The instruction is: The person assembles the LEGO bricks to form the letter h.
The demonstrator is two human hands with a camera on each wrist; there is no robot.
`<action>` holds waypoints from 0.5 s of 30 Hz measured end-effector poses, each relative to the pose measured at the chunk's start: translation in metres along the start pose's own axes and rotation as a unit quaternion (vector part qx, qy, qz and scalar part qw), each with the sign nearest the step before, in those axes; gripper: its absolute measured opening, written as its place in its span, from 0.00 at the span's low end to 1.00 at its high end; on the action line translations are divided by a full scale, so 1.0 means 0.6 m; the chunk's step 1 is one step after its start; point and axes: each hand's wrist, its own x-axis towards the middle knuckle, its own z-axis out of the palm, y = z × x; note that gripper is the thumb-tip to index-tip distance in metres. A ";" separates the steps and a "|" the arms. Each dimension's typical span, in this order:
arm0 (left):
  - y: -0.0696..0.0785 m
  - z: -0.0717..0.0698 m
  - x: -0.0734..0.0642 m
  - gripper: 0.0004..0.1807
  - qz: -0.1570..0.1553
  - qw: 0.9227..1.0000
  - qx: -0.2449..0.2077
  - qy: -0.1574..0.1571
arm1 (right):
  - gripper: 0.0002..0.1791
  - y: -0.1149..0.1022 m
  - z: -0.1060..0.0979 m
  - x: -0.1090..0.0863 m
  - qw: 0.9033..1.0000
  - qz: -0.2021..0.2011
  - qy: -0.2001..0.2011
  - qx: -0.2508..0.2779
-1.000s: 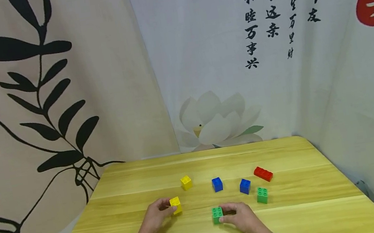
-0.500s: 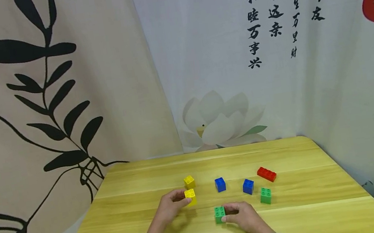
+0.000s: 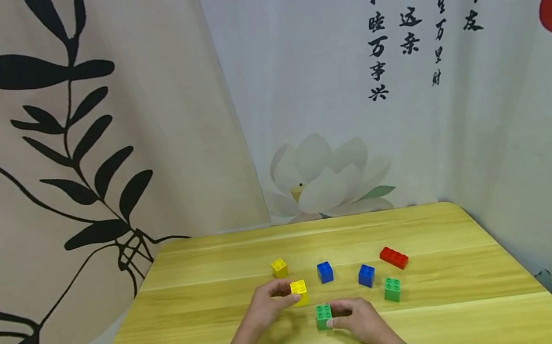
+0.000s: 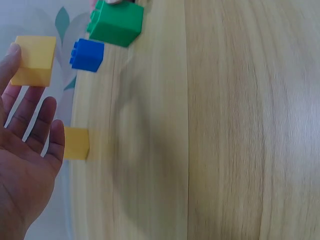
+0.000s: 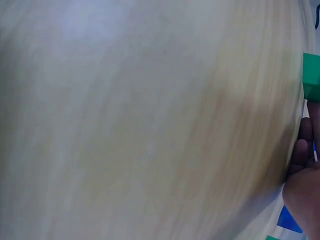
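In the head view my left hand [image 3: 270, 309] pinches a yellow building block [image 3: 299, 292] between thumb and fingers, held above the table. The left wrist view shows this yellow block [image 4: 34, 60] at the thumb and fingertips, the other fingers loosely bent. My right hand [image 3: 358, 320] pinches a green building block [image 3: 324, 316], studs up, just right of and nearer than the yellow one. The two held blocks are apart. In the right wrist view only part of the right hand [image 5: 305, 175] and of its green block [image 5: 312, 76] shows at the edge.
On the wooden table [image 3: 194, 303] stand another yellow block [image 3: 279, 268], two blue blocks [image 3: 325, 272], a second green block [image 3: 392, 289] and a longer red block [image 3: 393, 258]. A printed curtain [image 3: 182, 120] hangs behind the table's far edge.
My left hand has carried its yellow block rightward, closer to the green block. The right hand holds its green block in nearly the same place. The head view has shifted slightly.
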 end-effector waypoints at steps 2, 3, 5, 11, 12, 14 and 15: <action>0.003 0.007 0.001 0.19 0.001 1.000 0.002 -0.005 | 0.23 0.000 0.000 -0.001 1.000 -0.003 0.000 0.000; 0.005 0.010 0.001 0.19 0.003 1.000 0.001 -0.009 | 0.23 0.000 -0.001 -0.001 1.000 -0.004 -0.001 0.001; 0.008 0.016 0.001 0.18 0.008 1.000 0.004 -0.016 | 0.24 0.000 -0.001 -0.001 1.000 -0.005 -0.001 0.003; 0.013 0.033 0.000 0.16 0.014 0.999 0.006 -0.031 | 0.24 0.002 0.000 0.001 1.000 -0.005 -0.004 0.007; 0.013 0.036 0.000 0.16 0.013 0.999 0.006 -0.033 | 0.24 0.002 0.000 0.001 1.000 -0.006 -0.004 0.006; 0.013 0.041 0.000 0.16 0.013 0.999 0.009 -0.035 | 0.23 0.003 0.000 0.001 1.000 -0.008 -0.004 0.004; 0.014 0.044 0.000 0.16 0.012 0.999 0.009 -0.035 | 0.23 0.002 0.000 0.001 1.000 -0.009 -0.004 0.004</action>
